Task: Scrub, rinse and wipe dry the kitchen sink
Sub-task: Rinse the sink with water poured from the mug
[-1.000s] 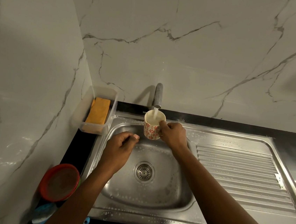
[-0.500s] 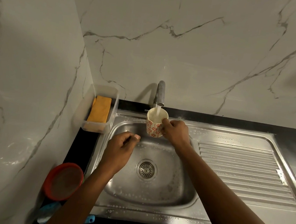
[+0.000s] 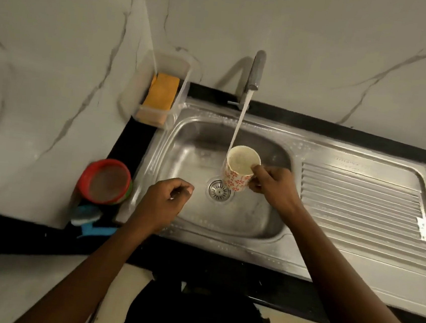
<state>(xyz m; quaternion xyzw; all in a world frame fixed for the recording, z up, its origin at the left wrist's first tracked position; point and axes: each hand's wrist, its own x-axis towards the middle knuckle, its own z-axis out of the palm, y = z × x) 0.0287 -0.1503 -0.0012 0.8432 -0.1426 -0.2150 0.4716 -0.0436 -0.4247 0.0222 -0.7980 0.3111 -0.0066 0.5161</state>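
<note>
A steel sink [image 3: 256,234] with a round drain [image 3: 218,191] sits in a black counter. The tap [image 3: 255,71] runs, and its stream falls past the left rim of a white mug with red flowers [image 3: 240,170]. My right hand [image 3: 273,187] grips that mug by its right side and holds it upright over the basin, just above the drain. My left hand [image 3: 164,202] hovers over the basin's left part with its fingers curled, holding nothing I can see.
A clear holder with a yellow sponge [image 3: 161,91] stands at the sink's back left corner. A red-rimmed container [image 3: 104,181] and a blue scrubber [image 3: 87,218] lie on the counter to the left. The ribbed drainboard [image 3: 359,211] extends right.
My right hand has lowered the mug from right under the tap spout down to just above the drain. The camera has tilted down and moved back. My left hand keeps its curled pose.
</note>
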